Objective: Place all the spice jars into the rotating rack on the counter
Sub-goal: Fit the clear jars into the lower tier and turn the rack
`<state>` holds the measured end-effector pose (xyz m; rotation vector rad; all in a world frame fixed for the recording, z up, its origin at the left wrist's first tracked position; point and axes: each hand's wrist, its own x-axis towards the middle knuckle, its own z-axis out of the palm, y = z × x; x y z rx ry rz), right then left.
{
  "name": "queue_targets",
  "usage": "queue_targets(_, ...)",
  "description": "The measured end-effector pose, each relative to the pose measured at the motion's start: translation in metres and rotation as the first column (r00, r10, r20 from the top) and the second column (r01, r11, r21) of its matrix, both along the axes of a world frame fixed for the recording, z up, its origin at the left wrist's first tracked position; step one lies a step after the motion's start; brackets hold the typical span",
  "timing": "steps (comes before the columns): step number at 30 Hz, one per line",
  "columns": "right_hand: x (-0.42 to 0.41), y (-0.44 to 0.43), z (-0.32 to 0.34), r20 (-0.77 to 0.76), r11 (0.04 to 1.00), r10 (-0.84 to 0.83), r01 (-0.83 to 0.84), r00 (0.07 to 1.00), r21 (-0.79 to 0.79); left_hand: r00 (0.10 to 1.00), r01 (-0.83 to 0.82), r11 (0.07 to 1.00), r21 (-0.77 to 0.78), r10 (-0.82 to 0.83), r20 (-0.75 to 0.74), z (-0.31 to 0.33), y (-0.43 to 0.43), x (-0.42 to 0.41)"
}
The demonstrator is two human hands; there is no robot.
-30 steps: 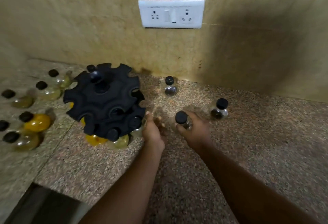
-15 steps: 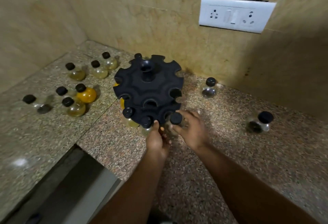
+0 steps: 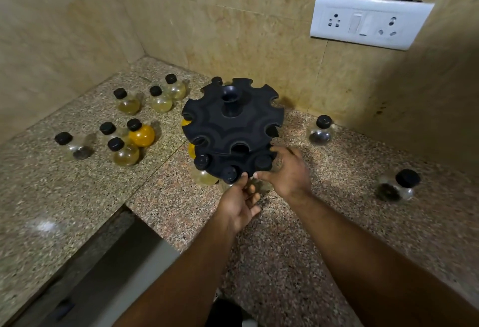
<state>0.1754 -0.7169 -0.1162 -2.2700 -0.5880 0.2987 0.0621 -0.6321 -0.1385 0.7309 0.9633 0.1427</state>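
**Seating a jar in the rack's lower tier**

The right hand (image 3: 287, 171) is curling its thumb and fingers round a jar (image 3: 263, 162), whose black cap is showing in a notch of the lower tier of the rack (image 3: 230, 129). It is gripping low, I judge, so that the neck can slide in sideways and the belly can hang beneath. The left hand (image 3: 239, 202) is reaching up with its thumb at that tier's rim, probably steadying the rack against turning. I cannot tell whether it is pinching the rim or only touching it.

A cluster of jars (image 3: 125, 155) is standing on the counter (image 3: 285, 249) to the left, and a pair of jars (image 3: 320, 132) is standing well apart on the right, all clear of the rack's sweep.

The right hand is covering the held jar's glass. The top tier is hiding the rack's base and far notches. The jars' contents are hard to make out.
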Motion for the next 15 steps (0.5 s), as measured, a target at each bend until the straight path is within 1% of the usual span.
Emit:
queue_targets(3, 0.002, 0.0, -0.004, -0.008, 0.999, 0.014, -0.015, 1.0, -0.038, 1.0, 0.029, 1.0, -0.009, -0.029, 0.009, -0.004, 0.0, -0.001)
queue_targets(6, 0.004, -0.001, -0.008, -0.003, 0.999, 0.028, -0.028, 1.0, -0.042, 0.996, 0.061, 0.998, -0.023, -0.059, 0.067, -0.007, -0.001, -0.004)
queue_targets(9, 0.001, -0.008, -0.013, -0.001, 0.998, 0.035, -0.035, 0.999, -0.047, 0.996, 0.024, 1.0, -0.021, -0.022, 0.089, -0.017, -0.016, -0.006)
queue_targets(12, 0.001, -0.03, -0.02, -0.018, 0.999, -0.008, 0.007, 1.0, -0.05, 0.998, 0.027, 0.999, 0.022, -0.028, 0.064, -0.026, -0.037, 0.0)
queue_targets(15, 0.007, -0.064, -0.027, 0.013, 0.985, -0.141, 0.142, 0.99, -0.098, 0.99, 0.138, 0.982, 0.126, -0.139, 0.005, -0.026, -0.055, 0.018)
